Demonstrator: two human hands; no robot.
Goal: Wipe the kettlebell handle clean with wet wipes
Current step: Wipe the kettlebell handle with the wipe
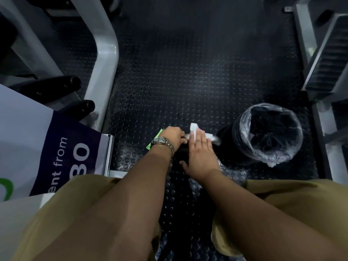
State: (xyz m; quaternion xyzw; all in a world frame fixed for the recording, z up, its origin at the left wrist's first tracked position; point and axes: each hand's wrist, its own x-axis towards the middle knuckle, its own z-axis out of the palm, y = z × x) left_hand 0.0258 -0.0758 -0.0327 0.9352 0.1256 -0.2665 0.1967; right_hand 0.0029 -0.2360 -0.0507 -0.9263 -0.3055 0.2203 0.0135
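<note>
My left hand (172, 136), with a metal watch on its wrist, has its fingers curled at the left end of a white wet wipe (194, 129). My right hand (199, 153) lies flat on the wipe with straight fingers. The wipe stretches out to the right from under that hand. A green wipes packet (153, 142) peeks out from under my left wrist. The black kettlebell (181, 154) is a dark shape on the floor between and below my hands. Its handle is hidden by the hands and the wipe.
A black bin (267, 132) lined with a clear plastic bag stands on the studded rubber floor (188, 81) just right of my hands. A grey machine frame (105, 59) and a printed sign (56, 151) are on the left, and more grey equipment (323, 59) on the right.
</note>
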